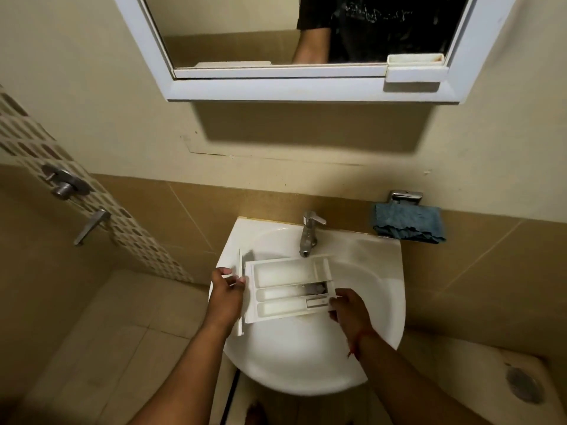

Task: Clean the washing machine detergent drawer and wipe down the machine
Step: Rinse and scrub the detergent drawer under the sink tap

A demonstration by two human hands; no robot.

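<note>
Beige tiled walls (306,142) are enclosing a white sink (383,302); a white-framed mirror (306,32) is hanging above, a blue cloth (408,223) draping beside the tap (310,233).

I see a white detergent drawer (288,289) with a grey patch in its middle slot, over a white sink (306,363). Tap (308,233) is silver chrome. Blue cloth (408,222) (teal-ish, rumpled) hangs on the tan wall tiles (184,216). Mosaic strip (92,204) is cream with brown oblong spots. Mirror frame (276,87) is white; the right wrist has a red thread (359,338).
</note>
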